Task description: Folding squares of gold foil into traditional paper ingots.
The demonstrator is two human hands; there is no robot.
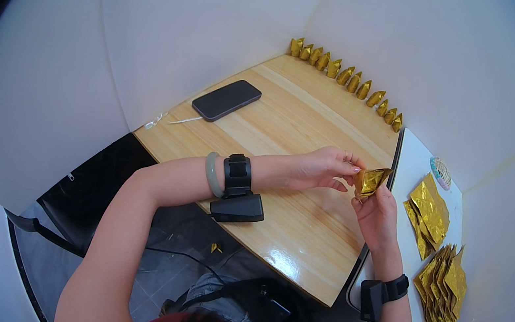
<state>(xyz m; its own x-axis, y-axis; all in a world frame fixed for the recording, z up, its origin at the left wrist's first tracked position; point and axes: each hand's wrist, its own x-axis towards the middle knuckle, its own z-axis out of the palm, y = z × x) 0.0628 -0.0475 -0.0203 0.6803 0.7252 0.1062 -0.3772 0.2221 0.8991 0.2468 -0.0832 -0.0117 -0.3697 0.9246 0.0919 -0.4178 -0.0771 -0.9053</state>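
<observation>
A folded piece of gold foil paper (371,182) is held up over the right part of the wooden table, between my two hands. My left hand (328,170) pinches its left edge with thumb and forefinger, the other fingers loosely bent. From below and the right, my right hand (377,217) grips the same piece, its fingers partly hidden behind the foil. The piece has a pointed corner toward the upper right and looks partly opened into a hollow shape.
Several finished-looking gold foil shapes (345,75) line the wall along the far table edge. A black phone (226,100) with a white cable lies at the left. On the white side table (412,159) rest two stacks of flat foil (428,213) and a patterned oval object (441,173).
</observation>
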